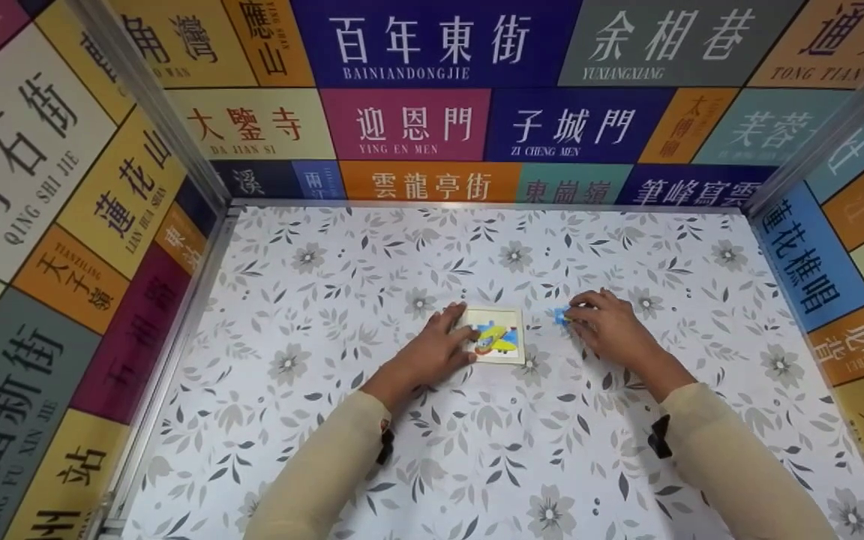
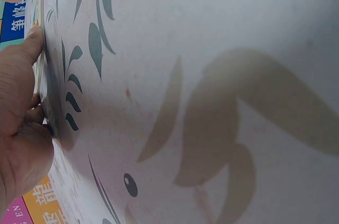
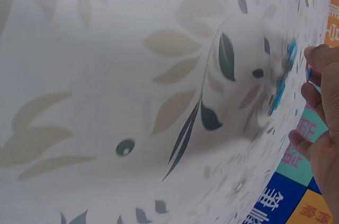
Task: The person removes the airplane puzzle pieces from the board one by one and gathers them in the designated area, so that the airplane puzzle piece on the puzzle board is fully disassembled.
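A small square puzzle tray (image 1: 518,336) with a pale wooden rim lies on the table. Inside it, joined pieces form part of a yellow and blue airplane picture (image 1: 503,341). My left hand (image 1: 436,349) holds the tray by its left side, fingers spread along the rim and the thumb near its front corner. To the right of the tray, my right hand (image 1: 612,326) pinches a small blue puzzle piece (image 3: 309,73), mostly hidden by the fingers. More blue pieces (image 3: 279,96) lie on the table just beside these fingertips.
A white tablecloth (image 1: 372,262) printed with grey flowers and leaves covers the table. Panels with large Chinese lettering (image 1: 406,124) wall in the back and both sides, and a metal frame edge (image 1: 207,247) runs along the left.
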`<action>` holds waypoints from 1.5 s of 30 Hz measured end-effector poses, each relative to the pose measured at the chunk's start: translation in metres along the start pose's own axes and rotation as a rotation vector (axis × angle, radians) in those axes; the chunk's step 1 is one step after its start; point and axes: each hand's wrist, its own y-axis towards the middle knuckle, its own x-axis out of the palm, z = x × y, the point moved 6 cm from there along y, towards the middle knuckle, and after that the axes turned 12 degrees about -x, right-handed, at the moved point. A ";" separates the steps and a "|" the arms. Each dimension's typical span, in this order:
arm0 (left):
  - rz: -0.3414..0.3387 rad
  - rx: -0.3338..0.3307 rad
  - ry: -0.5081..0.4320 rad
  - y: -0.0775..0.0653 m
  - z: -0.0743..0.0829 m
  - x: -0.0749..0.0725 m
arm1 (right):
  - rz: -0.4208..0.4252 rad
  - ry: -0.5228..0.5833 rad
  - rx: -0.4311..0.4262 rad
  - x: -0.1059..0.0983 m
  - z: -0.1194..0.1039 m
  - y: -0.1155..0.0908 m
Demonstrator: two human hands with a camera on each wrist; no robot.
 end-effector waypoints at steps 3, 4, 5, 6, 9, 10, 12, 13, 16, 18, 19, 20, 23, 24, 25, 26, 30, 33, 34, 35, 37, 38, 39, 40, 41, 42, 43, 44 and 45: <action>-0.006 0.001 0.003 0.000 0.000 0.000 | 0.018 -0.017 0.003 -0.004 0.007 -0.007; -0.007 0.002 0.004 0.000 0.000 0.000 | 0.016 -0.023 0.014 -0.006 0.009 -0.009; -0.008 0.002 0.004 0.001 -0.001 0.001 | 0.013 -0.026 0.029 -0.007 0.012 -0.011; -0.008 0.003 0.003 0.001 -0.001 0.001 | 0.006 -0.028 0.043 -0.008 0.015 -0.013; -0.008 0.000 -0.002 0.002 -0.003 0.003 | -0.009 -0.019 0.075 -0.011 0.021 -0.020; -0.008 0.001 -0.001 0.002 -0.003 0.003 | -0.009 -0.018 0.077 -0.011 0.023 -0.022; -0.007 0.002 0.001 0.002 -0.004 0.004 | -0.001 -0.012 0.070 -0.012 0.026 -0.026; -0.009 0.001 0.004 0.002 -0.004 0.005 | 0.004 -0.011 0.066 -0.013 0.027 -0.027; -0.011 0.004 0.011 0.002 -0.004 0.005 | 0.024 -0.012 0.066 -0.014 0.031 -0.032; -0.007 0.010 0.012 0.003 -0.004 0.005 | 0.028 -0.013 0.074 -0.016 0.034 -0.035; -0.008 0.011 0.011 0.003 -0.004 0.005 | 0.032 -0.017 0.073 -0.016 0.035 -0.037; -0.003 0.020 0.008 0.003 -0.004 0.005 | 0.036 -0.017 0.077 -0.017 0.037 -0.038; 0.007 0.042 -0.002 0.003 -0.003 0.004 | 0.031 -0.016 0.098 -0.018 0.041 -0.042; 0.006 0.044 -0.006 0.003 -0.003 0.004 | 0.022 -0.015 0.109 -0.017 0.042 -0.044; 0.008 0.050 -0.010 0.002 -0.004 0.004 | 0.013 -0.014 0.121 -0.016 0.043 -0.045; 0.010 0.055 -0.014 0.002 -0.004 0.004 | 0.001 -0.015 0.134 -0.016 0.045 -0.046; 0.011 0.051 -0.023 0.002 -0.003 0.004 | -0.028 -0.032 0.140 -0.015 0.047 -0.049; 0.009 0.043 -0.019 0.002 -0.003 0.003 | -0.021 -0.040 0.125 -0.015 0.048 -0.050; 0.007 0.039 -0.016 0.002 -0.003 0.003 | -0.018 -0.041 0.120 -0.015 0.048 -0.050; 0.004 0.035 -0.012 0.001 -0.003 0.003 | -0.014 -0.043 0.118 -0.015 0.048 -0.050; -0.003 0.025 -0.007 0.002 -0.003 0.004 | -0.011 -0.046 0.116 -0.014 0.049 -0.051; -0.003 0.024 -0.004 0.002 -0.003 0.004 | -0.011 -0.048 0.115 -0.014 0.049 -0.051; -0.004 0.023 -0.002 0.002 -0.003 0.003 | -0.011 -0.050 0.118 -0.014 0.049 -0.051; -0.006 0.021 0.001 0.002 -0.003 0.003 | -0.013 -0.053 0.120 -0.014 0.049 -0.051; -0.007 0.020 0.002 0.002 -0.003 0.003 | -0.016 -0.056 0.123 -0.014 0.049 -0.051; -0.007 0.019 0.002 0.002 -0.003 0.003 | -0.019 -0.059 0.125 -0.013 0.049 -0.051; -0.004 0.021 0.002 0.002 -0.003 0.003 | -0.021 -0.062 0.128 -0.013 0.049 -0.051; -0.001 0.023 0.002 0.002 -0.004 0.003 | -0.025 -0.063 0.133 -0.013 0.049 -0.051; -0.003 0.021 0.003 0.002 -0.004 0.003 | -0.029 -0.065 0.138 -0.013 0.050 -0.051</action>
